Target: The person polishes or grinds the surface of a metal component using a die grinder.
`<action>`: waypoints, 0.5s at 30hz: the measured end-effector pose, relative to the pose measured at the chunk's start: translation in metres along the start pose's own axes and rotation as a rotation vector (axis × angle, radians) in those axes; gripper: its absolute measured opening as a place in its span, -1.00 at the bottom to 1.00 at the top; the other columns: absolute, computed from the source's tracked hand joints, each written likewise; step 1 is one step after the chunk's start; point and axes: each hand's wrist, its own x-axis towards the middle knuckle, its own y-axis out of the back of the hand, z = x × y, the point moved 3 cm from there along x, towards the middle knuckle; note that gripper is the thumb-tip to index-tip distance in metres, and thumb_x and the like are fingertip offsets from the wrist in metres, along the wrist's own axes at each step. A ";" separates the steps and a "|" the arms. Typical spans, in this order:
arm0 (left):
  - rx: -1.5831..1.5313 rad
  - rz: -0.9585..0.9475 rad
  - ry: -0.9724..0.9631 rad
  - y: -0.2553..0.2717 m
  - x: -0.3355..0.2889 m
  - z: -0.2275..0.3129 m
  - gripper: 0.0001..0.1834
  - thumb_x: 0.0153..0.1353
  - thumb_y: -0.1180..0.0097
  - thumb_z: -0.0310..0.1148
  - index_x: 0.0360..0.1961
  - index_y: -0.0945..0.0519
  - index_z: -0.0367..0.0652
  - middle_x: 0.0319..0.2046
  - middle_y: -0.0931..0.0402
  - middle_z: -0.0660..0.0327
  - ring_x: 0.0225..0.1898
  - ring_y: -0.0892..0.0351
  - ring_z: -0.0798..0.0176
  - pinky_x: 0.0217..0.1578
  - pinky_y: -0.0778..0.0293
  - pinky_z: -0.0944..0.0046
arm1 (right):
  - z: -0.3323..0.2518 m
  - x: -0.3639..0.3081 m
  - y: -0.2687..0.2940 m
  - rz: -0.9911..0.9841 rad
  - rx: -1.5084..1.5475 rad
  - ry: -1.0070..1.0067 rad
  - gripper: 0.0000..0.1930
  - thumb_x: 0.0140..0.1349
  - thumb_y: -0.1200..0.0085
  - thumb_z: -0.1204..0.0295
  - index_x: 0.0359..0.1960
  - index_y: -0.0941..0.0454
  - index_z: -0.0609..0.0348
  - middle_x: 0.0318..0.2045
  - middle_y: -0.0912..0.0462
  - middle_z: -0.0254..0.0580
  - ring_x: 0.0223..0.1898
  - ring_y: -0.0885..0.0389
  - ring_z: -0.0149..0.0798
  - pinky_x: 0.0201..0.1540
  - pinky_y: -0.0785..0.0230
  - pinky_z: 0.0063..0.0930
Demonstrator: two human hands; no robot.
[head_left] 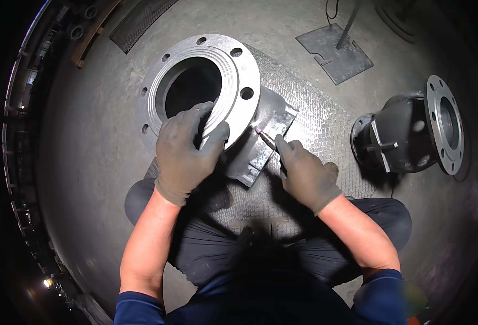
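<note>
In front of me a dark metal pipe fitting stands with its bright round flange (244, 70) tilted upward. Bolt holes ring the flange around a wide dark bore. My left hand (187, 146), in a grey-brown glove, grips the near rim, with its fingers at the bore and its thumb on the flange face. My right hand (312, 179), gloved the same way, is closed around a slim pen-shaped tool (267, 141). The tool's pinkish tip meets or nearly meets the dark body (274, 111) beside the flange. That body has a squared, bright-edged end.
A diamond-patterned metal mat (325, 114) lies under the fitting. At the right stands another dark flanged fitting (401, 127). A square base plate (331, 54) with a post is at the far side. A dark mesh strip (141, 21) and a wooden pallet edge (94, 40) lie far left.
</note>
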 end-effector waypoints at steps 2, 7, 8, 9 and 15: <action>0.018 -0.007 0.019 0.001 -0.001 0.000 -0.56 0.14 -0.46 -0.30 0.05 -0.74 -0.22 -0.06 -0.77 0.00 0.01 -0.74 -0.08 0.11 -0.57 0.06 | -0.001 0.001 0.000 0.004 -0.011 0.006 -0.44 0.22 -0.15 0.62 0.29 -0.35 0.38 -0.14 -0.59 0.19 -0.16 -0.72 0.17 -0.11 -0.63 -0.02; 0.018 -0.003 -0.003 0.000 0.000 -0.001 -0.56 0.14 -0.46 -0.31 0.05 -0.74 -0.21 -0.07 -0.76 0.00 0.00 -0.74 -0.08 0.10 -0.57 0.06 | -0.004 -0.004 -0.001 -0.029 0.007 0.017 -0.51 0.20 -0.12 0.67 0.19 -0.37 0.37 -0.16 -0.59 0.18 -0.17 -0.72 0.18 -0.12 -0.64 -0.03; 0.018 0.000 -0.013 0.000 -0.001 -0.002 -0.56 0.14 -0.46 -0.32 0.06 -0.74 -0.21 -0.07 -0.76 0.00 0.00 -0.74 -0.08 0.10 -0.57 0.07 | -0.004 -0.003 -0.001 -0.030 0.007 0.015 -0.51 0.20 -0.12 0.67 0.19 -0.37 0.37 -0.16 -0.59 0.18 -0.17 -0.72 0.18 -0.12 -0.64 -0.03; 0.017 -0.001 -0.013 -0.001 -0.001 -0.001 -0.56 0.14 -0.46 -0.32 0.06 -0.74 -0.21 -0.07 -0.76 0.00 0.00 -0.74 -0.08 0.10 -0.57 0.07 | -0.003 -0.002 0.000 -0.018 -0.008 0.015 -0.53 0.20 -0.12 0.68 0.17 -0.37 0.37 -0.17 -0.59 0.18 -0.18 -0.72 0.16 -0.13 -0.64 -0.05; 0.005 0.000 -0.005 -0.001 0.000 -0.001 -0.56 0.15 -0.45 -0.32 0.05 -0.74 -0.22 -0.09 -0.76 -0.01 -0.03 -0.74 -0.07 0.08 -0.57 0.07 | -0.005 -0.001 -0.001 -0.007 -0.071 0.025 -0.56 0.19 -0.11 0.68 0.13 -0.38 0.37 -0.19 -0.59 0.17 -0.19 -0.74 0.11 -0.17 -0.67 -0.12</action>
